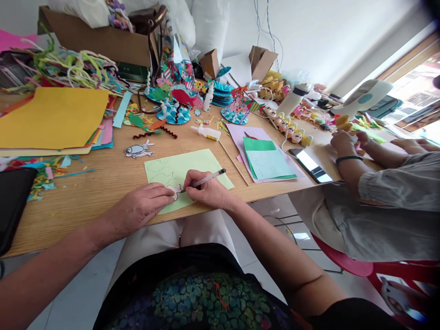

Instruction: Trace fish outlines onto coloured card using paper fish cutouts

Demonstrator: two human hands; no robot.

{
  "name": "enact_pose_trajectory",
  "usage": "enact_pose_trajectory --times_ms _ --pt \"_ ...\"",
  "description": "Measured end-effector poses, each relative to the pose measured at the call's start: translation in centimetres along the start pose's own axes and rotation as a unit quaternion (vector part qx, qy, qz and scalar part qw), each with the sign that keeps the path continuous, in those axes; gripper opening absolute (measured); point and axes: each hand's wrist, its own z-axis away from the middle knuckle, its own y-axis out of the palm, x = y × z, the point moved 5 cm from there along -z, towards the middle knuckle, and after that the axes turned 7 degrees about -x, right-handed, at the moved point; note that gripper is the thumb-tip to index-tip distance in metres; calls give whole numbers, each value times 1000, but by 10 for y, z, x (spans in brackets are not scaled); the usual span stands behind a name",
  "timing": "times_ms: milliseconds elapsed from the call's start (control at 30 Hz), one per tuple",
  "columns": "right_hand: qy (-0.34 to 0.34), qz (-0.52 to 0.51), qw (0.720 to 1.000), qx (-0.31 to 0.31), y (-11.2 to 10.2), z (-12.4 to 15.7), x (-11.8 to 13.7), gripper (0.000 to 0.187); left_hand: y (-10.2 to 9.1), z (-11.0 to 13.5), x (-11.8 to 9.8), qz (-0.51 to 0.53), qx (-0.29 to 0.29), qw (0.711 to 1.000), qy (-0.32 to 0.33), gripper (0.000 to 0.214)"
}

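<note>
My right hand (206, 189) grips a pen (215, 175) with a dark cap end, its tip down beside a small white paper cutout (174, 190). The fingers of my left hand (146, 204) lie flat, pressing that cutout onto a light green sheet (202, 160) near the table's front edge. Two fish-like outlines are drawn on the sheet's left part. My left fingertips cover part of the cutout, so its full shape is hidden. A printed fish cutout (138, 150) lies apart, to the upper left of the sheet.
A glue bottle (208, 133) and a thin wooden stick (233, 162) lie beyond the sheet. Coloured paper (55, 119) is stacked at left, near a black device (13, 201). A phone (309, 165) lies at right, near a co-worker's hands (347, 142).
</note>
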Motion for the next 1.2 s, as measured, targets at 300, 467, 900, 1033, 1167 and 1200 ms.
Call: enact_pose_trajectory --times_ms 300,467,900,1033,1167,1200 --pt "6 -6 1000 -5 -5 2 -2 6 0 -1 -1 -3 0 1000 11 28" --pt "8 -17 1000 -2 -4 2 -3 6 -1 -8 -3 -6 8 1000 -13 32" --pt "16 -4 1000 -5 -4 4 -3 6 11 -12 3 -37 39 997 -51 37" --pt "12 -5 1000 -9 -6 5 -3 6 10 -13 3 -34 45 996 -62 37" --pt "14 0 1000 -9 -7 5 -3 5 11 -13 3 -31 48 997 -59 36" --pt "15 2 1000 -8 -7 4 -3 5 11 -12 3 -32 50 997 -56 36"
